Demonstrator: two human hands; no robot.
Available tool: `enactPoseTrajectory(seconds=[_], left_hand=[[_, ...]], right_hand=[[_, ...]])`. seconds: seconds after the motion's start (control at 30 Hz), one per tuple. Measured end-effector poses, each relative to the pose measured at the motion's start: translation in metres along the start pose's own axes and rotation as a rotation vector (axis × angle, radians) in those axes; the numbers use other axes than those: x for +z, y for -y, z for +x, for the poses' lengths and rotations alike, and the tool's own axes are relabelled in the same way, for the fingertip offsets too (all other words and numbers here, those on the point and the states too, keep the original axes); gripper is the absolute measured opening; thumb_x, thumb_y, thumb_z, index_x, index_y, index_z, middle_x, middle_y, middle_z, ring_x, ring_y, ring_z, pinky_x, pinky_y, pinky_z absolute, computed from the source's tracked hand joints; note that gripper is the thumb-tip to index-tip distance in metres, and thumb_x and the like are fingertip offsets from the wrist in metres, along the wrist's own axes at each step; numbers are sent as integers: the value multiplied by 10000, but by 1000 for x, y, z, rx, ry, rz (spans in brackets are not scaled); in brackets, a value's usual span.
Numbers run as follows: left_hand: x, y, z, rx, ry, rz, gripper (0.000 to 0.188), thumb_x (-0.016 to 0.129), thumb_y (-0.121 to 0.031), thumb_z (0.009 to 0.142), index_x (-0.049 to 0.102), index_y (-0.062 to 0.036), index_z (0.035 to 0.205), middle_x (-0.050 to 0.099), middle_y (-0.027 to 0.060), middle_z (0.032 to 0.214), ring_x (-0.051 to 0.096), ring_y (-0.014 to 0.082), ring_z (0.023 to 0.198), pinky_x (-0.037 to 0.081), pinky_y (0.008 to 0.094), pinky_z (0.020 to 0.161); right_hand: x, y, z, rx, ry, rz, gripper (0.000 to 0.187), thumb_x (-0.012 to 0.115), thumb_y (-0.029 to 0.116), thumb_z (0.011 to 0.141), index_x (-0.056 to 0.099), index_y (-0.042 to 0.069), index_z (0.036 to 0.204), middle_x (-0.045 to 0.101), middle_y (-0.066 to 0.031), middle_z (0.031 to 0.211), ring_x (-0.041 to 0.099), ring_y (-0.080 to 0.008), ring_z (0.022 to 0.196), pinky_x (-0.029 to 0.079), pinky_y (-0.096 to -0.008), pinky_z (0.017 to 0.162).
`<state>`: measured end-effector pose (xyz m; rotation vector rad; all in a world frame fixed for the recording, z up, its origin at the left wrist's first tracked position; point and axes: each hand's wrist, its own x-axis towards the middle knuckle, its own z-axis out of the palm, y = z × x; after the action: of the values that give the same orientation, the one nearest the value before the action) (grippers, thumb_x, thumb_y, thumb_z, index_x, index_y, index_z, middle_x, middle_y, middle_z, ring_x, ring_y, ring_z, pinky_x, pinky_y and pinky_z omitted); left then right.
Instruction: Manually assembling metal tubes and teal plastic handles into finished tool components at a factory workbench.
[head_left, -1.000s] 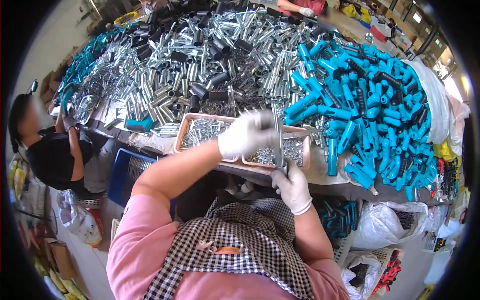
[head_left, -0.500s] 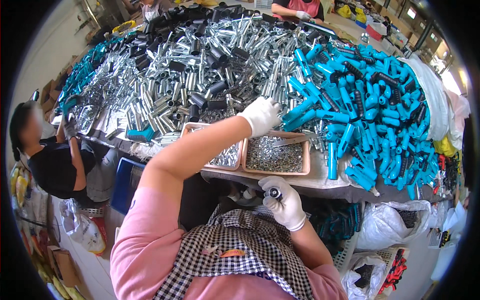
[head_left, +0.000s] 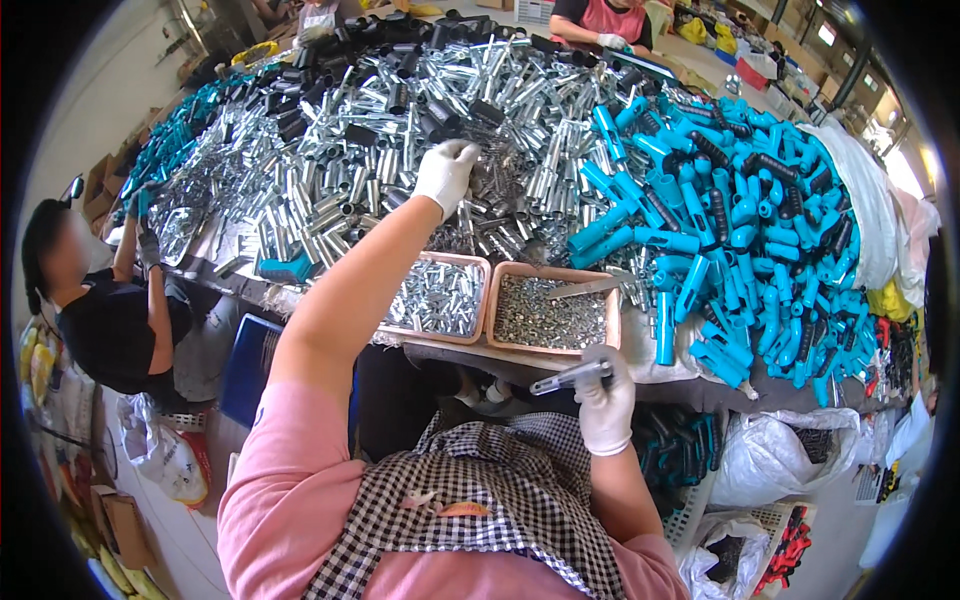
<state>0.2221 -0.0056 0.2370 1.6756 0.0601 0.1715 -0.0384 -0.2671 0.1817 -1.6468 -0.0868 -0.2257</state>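
Note:
My left hand point(head_left: 447, 178), in a white glove, is stretched out over the heap, above dark coil springs point(head_left: 492, 182) and beside black sleeves point(head_left: 440, 118). Its fingers are curled closed; what they hold, if anything, is hidden. Close to my body, my right hand point(head_left: 607, 408), also gloved, grips a slim silver metal tube point(head_left: 566, 379) with a slot or groove along it. The tube points left, nearly level, in front of the table edge. Two trays stand between my hands: one of small silver pins point(head_left: 435, 300), one of tiny metal pieces point(head_left: 550, 322) with a flat metal strip point(head_left: 584, 287) across it.
Silver tubes point(head_left: 375, 170) cover the table's middle. Teal handles point(head_left: 740, 220) are piled at right, against a white sack point(head_left: 850, 190). A co-worker point(head_left: 110, 310) handles a teal part at left; another person point(head_left: 605, 25) works across the table. A blue crate point(head_left: 250, 370) stands below the left edge.
My left hand has moved left and farther out from above the trays. My right hand has shifted right, and the tube has turned from end-on to lying sideways.

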Motion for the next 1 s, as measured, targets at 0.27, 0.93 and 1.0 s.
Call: enactPoseTrajectory(seconds=[0.27,0.93,1.0], left_hand=[[-20,20,-25,-56,-74,186,266,613,-245,946,684,-18,1065,696,114,780,651,190,566,506,316,485],[-18,18,-57,-227,-77,-211,219,600,-264,969,630,-54,919,592,24,674,505,92,452,354,222,383],[-19,15,-60,-281,54,-290,226,602,-265,967,605,-42,932,609,42,698,552,110,477,387,249,397]], right_hand=[[2,-4,8,606,-88,818,162,553,144,924,527,56,1057,664,-209,1030,677,-210,721,589,-305,577],[14,25,10,380,48,160,366,573,87,911,545,-71,1240,598,-61,766,411,-46,459,303,-197,392],[15,21,17,350,19,183,373,574,69,909,535,-55,1259,515,-8,710,388,-44,458,293,-203,393]])
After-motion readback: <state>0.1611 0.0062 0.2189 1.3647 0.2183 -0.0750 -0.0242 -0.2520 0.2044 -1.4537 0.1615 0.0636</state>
